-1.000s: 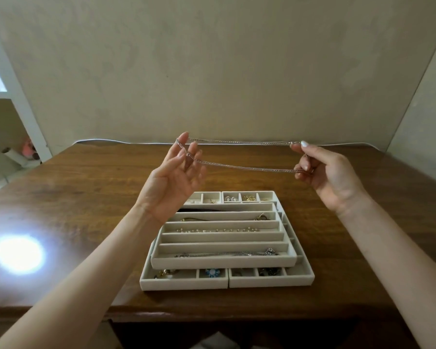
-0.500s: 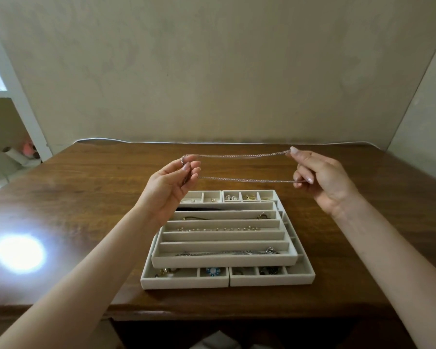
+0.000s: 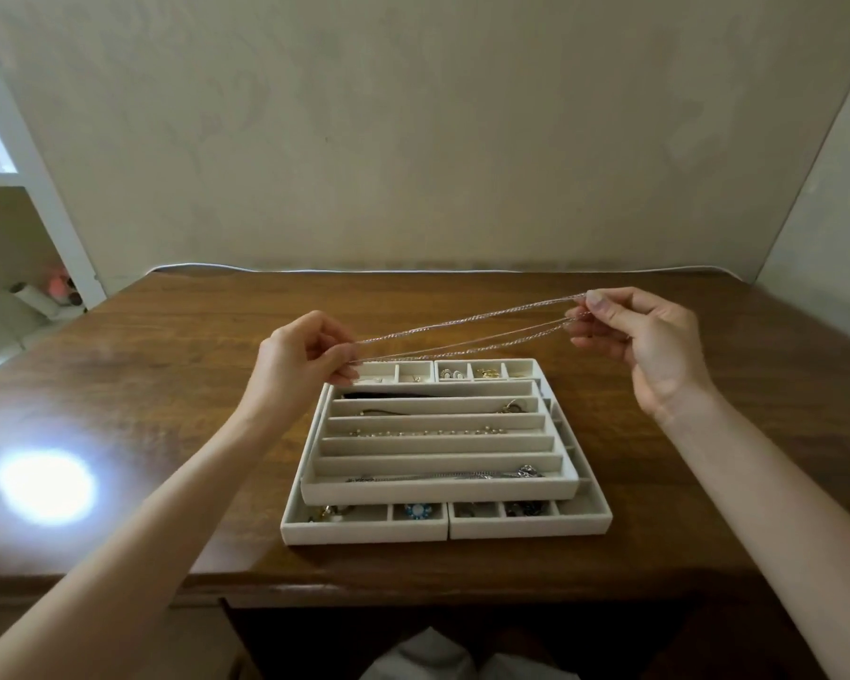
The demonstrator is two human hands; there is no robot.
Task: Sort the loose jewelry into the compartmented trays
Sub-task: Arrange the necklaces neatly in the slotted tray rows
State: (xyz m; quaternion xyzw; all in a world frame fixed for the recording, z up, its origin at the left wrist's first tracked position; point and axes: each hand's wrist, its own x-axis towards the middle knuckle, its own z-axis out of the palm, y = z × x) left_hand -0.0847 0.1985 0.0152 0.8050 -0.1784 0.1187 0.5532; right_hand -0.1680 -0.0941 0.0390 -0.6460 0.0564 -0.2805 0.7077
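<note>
Over the back edge of the trays, a thin silver chain [image 3: 467, 331] was stretched tight in the air between both hands, clear of everything below it. It ran as a few strands side by side and sloped up toward the right. The left hand [image 3: 300, 355] had its fingers curled in, pinching the lower end between thumb and fingertips, just above the rear-left corner of the stack. The right hand [image 3: 644, 336] sat higher and well out to the side, thumb and index finger pinching the other end, the rest of its fingers loosely bent.

Underneath, on the brown wooden table [image 3: 168, 385], a pale tray with long slots [image 3: 438, 490] sat on top of 2 lower trays [image 3: 364, 530] with small square compartments. A beaded strand [image 3: 428, 431] lay in a middle slot and another silver chain [image 3: 442, 476] in the front slot. A blue piece [image 3: 417, 510] showed in a front compartment, and small earrings [image 3: 450, 373] in a back one. A bright glare [image 3: 45, 485] hit the tabletop at the left.
</note>
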